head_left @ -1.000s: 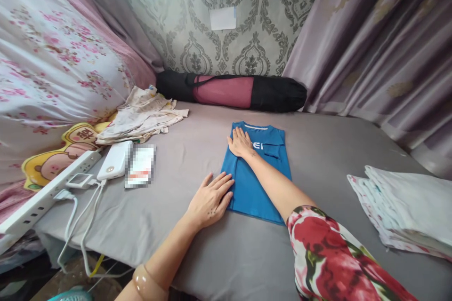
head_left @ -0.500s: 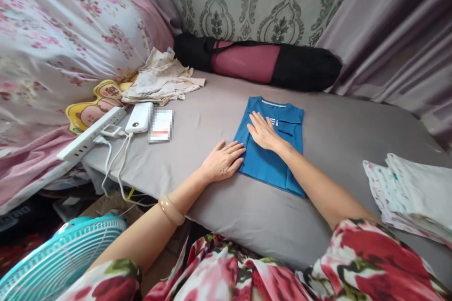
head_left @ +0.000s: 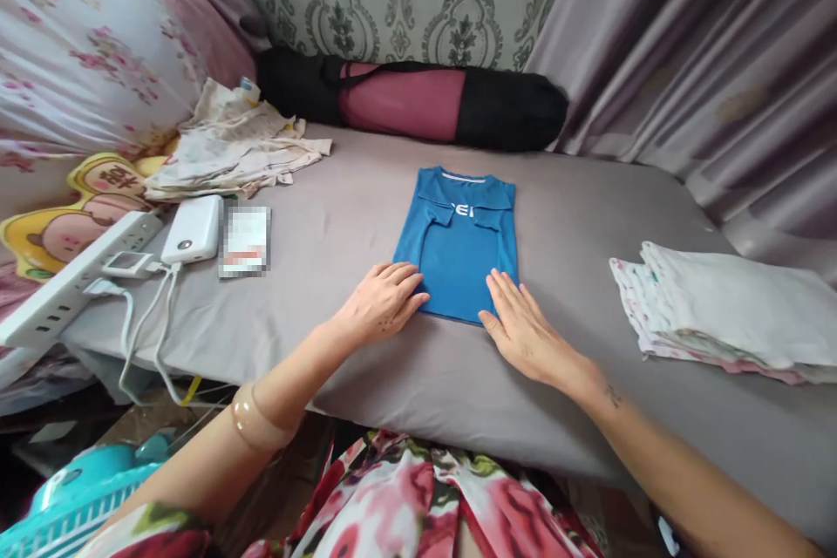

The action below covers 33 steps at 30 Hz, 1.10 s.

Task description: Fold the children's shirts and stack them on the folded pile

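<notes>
With the blue shirt [head_left: 459, 253] as our landmark, our left hand [head_left: 384, 302] touches its near left corner and our right hand [head_left: 523, 330] its near right one. Beyond the shirt lies the black and pink bag [head_left: 402, 103]; right of it, folded white cloths [head_left: 732, 309]; left of it, a white power bank [head_left: 192, 231].

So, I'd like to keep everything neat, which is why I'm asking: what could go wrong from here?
The sleeves lie loosely over the front of the blue shirt, so they might shift if it is moved.
The left hand and right hand are at its lower corners; uneven pressure could crease it.
White cables hang over the edge near the left forearm and might snag.
</notes>
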Motion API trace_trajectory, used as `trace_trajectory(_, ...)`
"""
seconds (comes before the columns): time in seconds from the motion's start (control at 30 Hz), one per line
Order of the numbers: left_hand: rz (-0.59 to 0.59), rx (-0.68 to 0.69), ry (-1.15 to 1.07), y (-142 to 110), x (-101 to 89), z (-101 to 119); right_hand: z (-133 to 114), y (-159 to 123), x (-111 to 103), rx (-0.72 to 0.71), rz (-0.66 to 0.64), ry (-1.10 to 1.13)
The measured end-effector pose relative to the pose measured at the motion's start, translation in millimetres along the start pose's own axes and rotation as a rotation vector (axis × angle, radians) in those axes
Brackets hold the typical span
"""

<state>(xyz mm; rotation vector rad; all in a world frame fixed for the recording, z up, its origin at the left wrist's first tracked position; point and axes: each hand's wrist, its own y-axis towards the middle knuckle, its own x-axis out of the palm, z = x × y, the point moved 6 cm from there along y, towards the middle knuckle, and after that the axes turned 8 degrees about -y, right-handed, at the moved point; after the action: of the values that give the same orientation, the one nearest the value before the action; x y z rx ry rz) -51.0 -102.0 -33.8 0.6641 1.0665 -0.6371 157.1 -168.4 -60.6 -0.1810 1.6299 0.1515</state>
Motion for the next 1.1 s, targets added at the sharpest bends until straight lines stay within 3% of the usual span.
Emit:
trace_trajectory(0.23, -0.056, 0.079, -0.030, -4, 10.2, 3, -7, -5, 6, 0.002, 0.022, -0.024)
trace_trajectory(0.5, -0.096, 0.157, 0.076, -2, 3.4, 13, -15, -13, -14, -0.025, 0.167, 0.006)
trace_trajectory(0.73, -0.177, 0.201, 0.168, 4, 14.8, 17, -19, -12, -20, -0.114, 0.208, -0.002)
trace_trajectory(0.97, -0.111, 0.088, 0.120, 22, 8.4, 7, -8, -4, -21, -0.097, 0.240, 0.040)
trace_trajectory(1.1, -0.067, 0.143, 0.034, 14, 4.2, 2, 1, -7, -19, -0.055, 0.270, 0.066)
